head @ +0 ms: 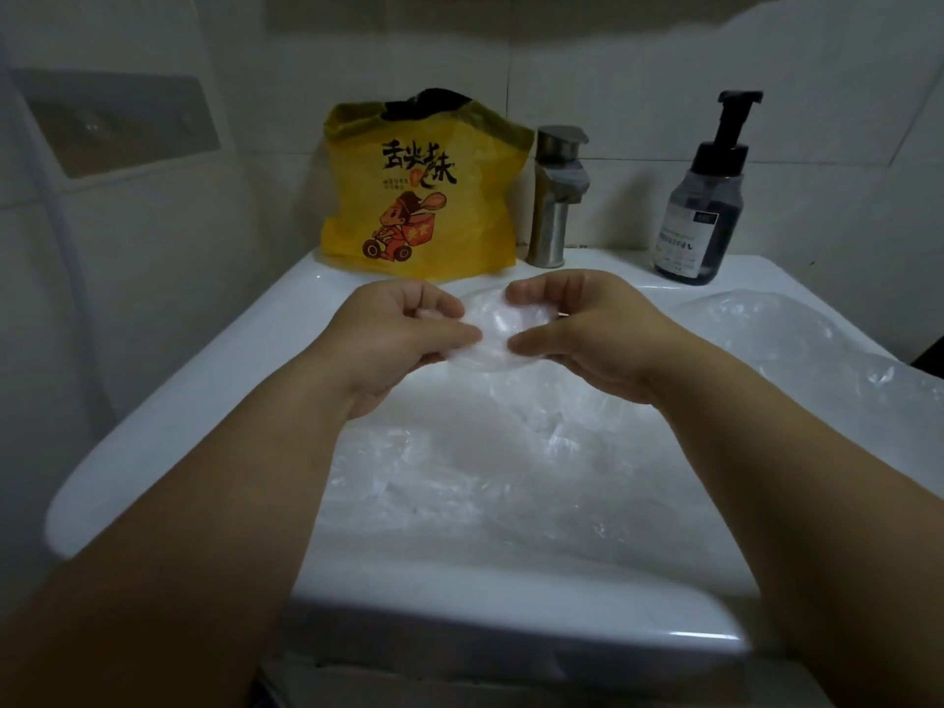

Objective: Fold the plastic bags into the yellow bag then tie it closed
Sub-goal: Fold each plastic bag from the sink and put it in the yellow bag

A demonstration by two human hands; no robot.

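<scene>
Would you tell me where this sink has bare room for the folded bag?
Bare: the left rim before the yellow bag, and the ledge between faucet and soap bottle. Crowded: basin and right rim, under loose clear bags.

head cam | faces fwd+down | close over sink (168,401)

The left hand (408,327) and right hand (580,324) cover the edges of the folded clear plastic bag (491,332) they pinch, so its outline cannot be told. Crumpled clear plastic bags (511,477) hide the floor of the sink (204,396); 1 runs off the right edge. A dark thing (434,102) in the mouth of the yellow bag (459,222) cannot be identified. The label print on the pump bottle (705,206) is too small to read. The 2 forearms are cut off at the bottom edge.
</scene>
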